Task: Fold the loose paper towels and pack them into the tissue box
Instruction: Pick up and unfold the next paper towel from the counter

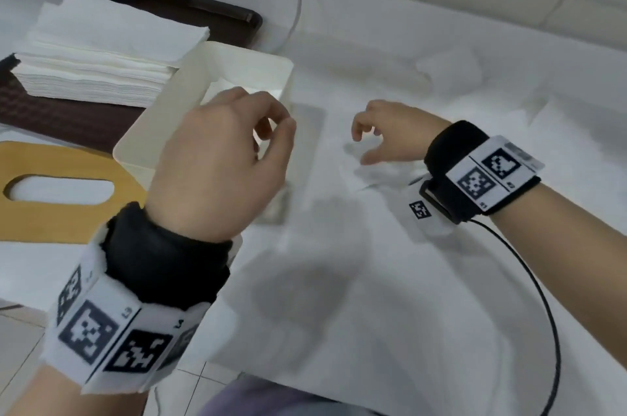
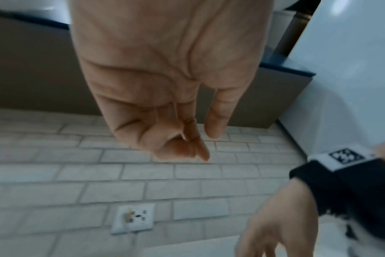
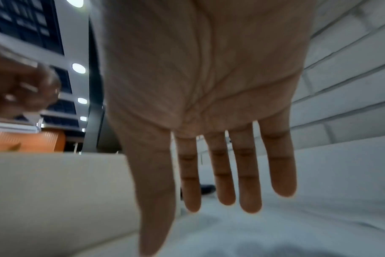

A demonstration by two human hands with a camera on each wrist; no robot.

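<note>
Both hands empty — left hand [image 1: 217,157] loosely curled over the open tissue box [image 1: 149,117], right hand [image 1: 390,134] spread above the table — paper towel stack [image 1: 98,59] lies far left, nearer the left.

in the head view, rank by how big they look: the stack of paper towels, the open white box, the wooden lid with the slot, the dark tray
1. stack of paper towels and white box: look alike, and the left hand covers part of the box.
2. wooden lid, partly hidden.
3. dark tray: mostly covered by the stack, so unsure.
</note>
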